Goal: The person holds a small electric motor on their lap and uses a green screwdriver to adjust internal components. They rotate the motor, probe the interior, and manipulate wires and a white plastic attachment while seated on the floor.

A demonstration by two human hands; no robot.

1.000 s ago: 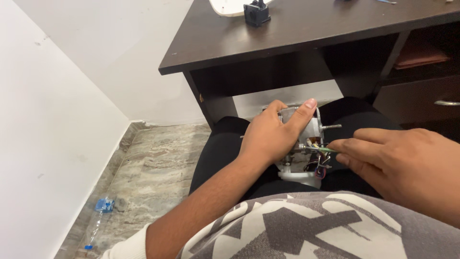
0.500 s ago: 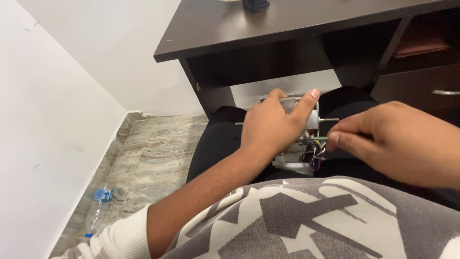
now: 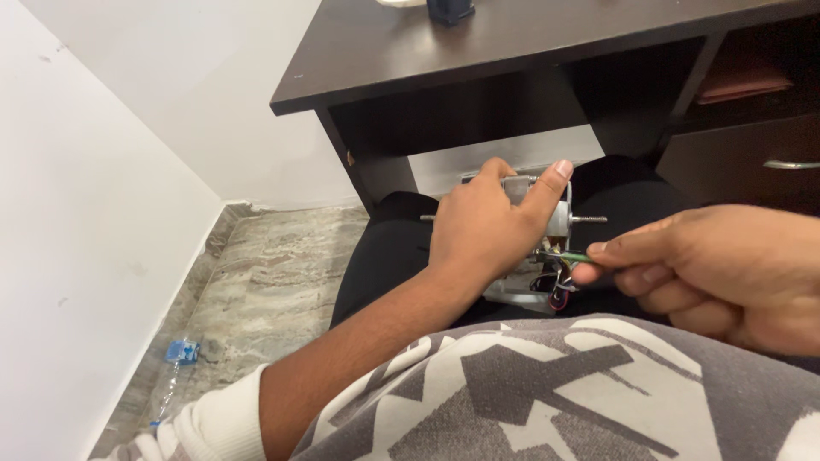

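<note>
1. A dark brown wooden desk [image 3: 512,51] fills the upper right.
2. Right of its leg sits a drawer with a metal handle [image 3: 790,165].
3. Plain white walls [image 3: 94,196] meet left of the desk.
4. Below the desk, grey-brown marbled floor [image 3: 256,273] carries a clear plastic bottle with a blue cap [image 3: 175,367].

The motor housing [image 3: 555,213] is showing dull grey metal; the surface [image 3: 478,47] is looking like dark matt wood; the floor [image 3: 265,273] is gleaming like polished veined stone.
</note>
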